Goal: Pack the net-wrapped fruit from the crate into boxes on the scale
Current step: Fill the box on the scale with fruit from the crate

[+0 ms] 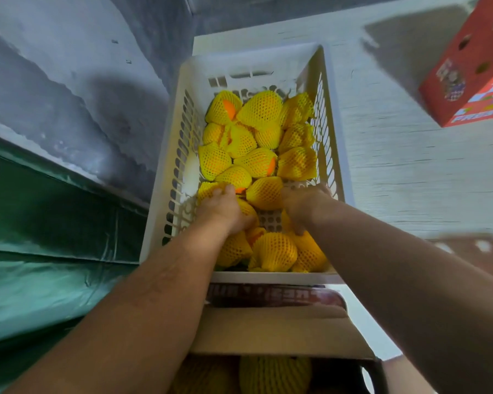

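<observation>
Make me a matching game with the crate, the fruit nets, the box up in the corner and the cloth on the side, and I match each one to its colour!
Things:
1. crate
2. fruit nets
3. corner box
4. cloth at the side

Colours:
A. red
B. green
C. white
D. yellow

Right pairs: 1-C, 2-D, 3-A, 4-B.

Both hands, the left hand and the right hand, are down in the crate among the fruit.
</observation>
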Motion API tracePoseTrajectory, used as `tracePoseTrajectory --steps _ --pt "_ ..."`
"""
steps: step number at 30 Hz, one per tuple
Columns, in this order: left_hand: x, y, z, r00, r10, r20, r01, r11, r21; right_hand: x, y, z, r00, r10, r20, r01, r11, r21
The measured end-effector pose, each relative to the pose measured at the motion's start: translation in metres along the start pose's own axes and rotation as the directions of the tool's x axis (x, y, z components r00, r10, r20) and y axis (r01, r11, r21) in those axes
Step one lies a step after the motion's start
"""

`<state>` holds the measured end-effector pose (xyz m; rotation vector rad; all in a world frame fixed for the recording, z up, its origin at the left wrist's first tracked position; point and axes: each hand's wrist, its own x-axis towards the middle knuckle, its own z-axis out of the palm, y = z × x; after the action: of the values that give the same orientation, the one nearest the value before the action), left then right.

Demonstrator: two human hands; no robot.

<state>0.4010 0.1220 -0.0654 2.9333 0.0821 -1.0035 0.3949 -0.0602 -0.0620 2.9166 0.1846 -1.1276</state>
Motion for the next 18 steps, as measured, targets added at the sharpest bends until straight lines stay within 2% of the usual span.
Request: tracePoseTrajectory --steps 2,5,11,15,18 --pt "-0.003 0.0 -0.002 0.997 -0.049 0.053 0.046 0.997 0.064 0.0 -0.003 -0.002 0.999 0.002 0.043 -0.001 1.0 -0.011" --pt "-0.006 0.001 -0.004 0.994 -0.047 0.1 0.041 0.997 0.065 0.003 -0.004 0.003 0.996 -0.075 -0.045 0.074 0.996 -0.041" --pt "-0.026 0.011 -0.017 0.995 0.091 -0.028 -0.09 0.995 0.036 -0.004 -0.01 -0.002 0.972 -0.139 -0.191 0.151 0.987 0.05" --pt "-0.05 0.01 -0.051 0.964 0.159 -0.214 -0.191 0.972 -0.14 -0.032 -0.009 -0.016 0.935 -0.169 -0.311 0.273 0.904 0.33" --pt "-0.087 0.004 -0.076 0.919 0.204 -0.337 -0.343 0.835 -0.43 -0.076 -0.004 -0.043 0.868 -0.144 -0.475 0.375 0.817 0.438"
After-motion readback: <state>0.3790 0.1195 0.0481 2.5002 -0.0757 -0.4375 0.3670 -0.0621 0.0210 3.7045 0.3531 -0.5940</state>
